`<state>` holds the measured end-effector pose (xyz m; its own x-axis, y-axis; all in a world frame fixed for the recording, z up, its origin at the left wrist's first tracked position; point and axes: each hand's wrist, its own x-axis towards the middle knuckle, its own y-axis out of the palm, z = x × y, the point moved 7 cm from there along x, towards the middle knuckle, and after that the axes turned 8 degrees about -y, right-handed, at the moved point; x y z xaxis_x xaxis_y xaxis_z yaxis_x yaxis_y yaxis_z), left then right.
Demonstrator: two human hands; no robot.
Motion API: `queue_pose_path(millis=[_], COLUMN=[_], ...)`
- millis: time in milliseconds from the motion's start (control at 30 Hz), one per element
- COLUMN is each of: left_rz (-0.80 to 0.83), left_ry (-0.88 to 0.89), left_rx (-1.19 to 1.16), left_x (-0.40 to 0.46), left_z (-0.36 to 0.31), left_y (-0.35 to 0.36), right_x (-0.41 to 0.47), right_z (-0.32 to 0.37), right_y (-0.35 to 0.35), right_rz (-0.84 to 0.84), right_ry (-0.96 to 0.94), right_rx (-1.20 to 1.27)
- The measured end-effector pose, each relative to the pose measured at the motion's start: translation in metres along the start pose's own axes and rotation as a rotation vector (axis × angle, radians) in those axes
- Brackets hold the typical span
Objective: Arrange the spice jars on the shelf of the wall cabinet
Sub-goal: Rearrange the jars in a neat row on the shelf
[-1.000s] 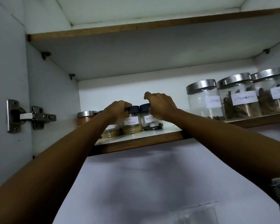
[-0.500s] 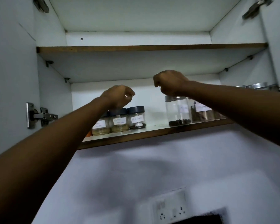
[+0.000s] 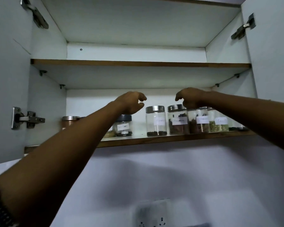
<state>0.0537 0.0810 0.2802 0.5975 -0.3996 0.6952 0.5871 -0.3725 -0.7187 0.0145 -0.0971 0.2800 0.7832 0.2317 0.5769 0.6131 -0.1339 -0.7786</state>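
Note:
Labelled glass spice jars stand in a row on the lower shelf of the open wall cabinet. A small dark-lidded jar stands left of centre. To its right stand taller steel-lidded jars: the cloves jar, a cinnamon jar, another dark-spice jar and a green-spice jar. A steel-lidded brown jar stands at the far left. My left hand hovers above the small jar, fingers loosely curled, holding nothing. My right hand hovers over the cinnamon jar's lid, also holding nothing.
The upper shelf spans the cabinet above my hands. Both doors are swung open, with hinges on the left and on the right. A wall socket sits below on the white wall.
Both hands let go of the small dark-lidded jars, lifted off them and moved apart. The view pulled back and shifted right, showing the whole cabinet.

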Motion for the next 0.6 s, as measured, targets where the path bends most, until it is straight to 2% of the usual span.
queue_pose_path(millis=[300,600], left_rz=[0.149,0.126], left_ry=[-0.118,-0.111], left_rx=[0.102,0.074], left_x=[0.025,0.033], left_z=[-0.041,-0.042], left_y=[0.045,0.059], right_x=[-0.003,0.009], right_z=[-0.031,-0.032], right_y=[0.029,0.047], right_rz=[-0.015,-0.125], right_ry=[-0.155,-0.164], right_rx=[0.078,0.116])
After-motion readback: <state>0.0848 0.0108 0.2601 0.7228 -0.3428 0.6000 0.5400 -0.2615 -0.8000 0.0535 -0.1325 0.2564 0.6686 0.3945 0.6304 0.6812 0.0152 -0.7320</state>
